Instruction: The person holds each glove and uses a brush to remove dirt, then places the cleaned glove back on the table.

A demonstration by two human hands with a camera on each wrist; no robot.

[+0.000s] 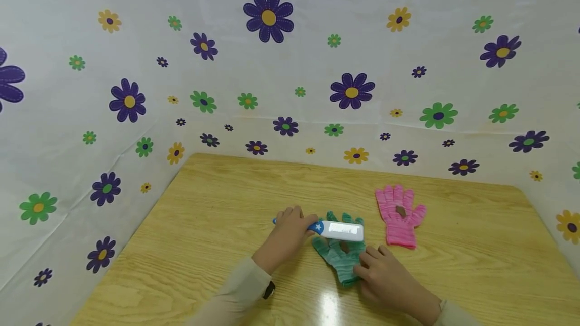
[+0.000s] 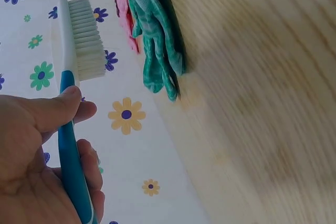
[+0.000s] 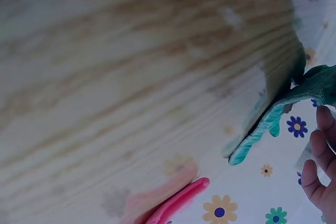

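Flower-printed sheeting (image 1: 299, 59) backs a wood-grain table (image 1: 217, 200). Your left hand (image 1: 292, 230) grips the blue handle of a brush (image 1: 342, 231), head over the green glove (image 1: 344, 264) between your hands. Your right hand (image 1: 385, 276), fingers bent, meets that glove's right edge; cannot tell whether pinching. Farther out: pink glove (image 1: 401, 230), brown-marked.
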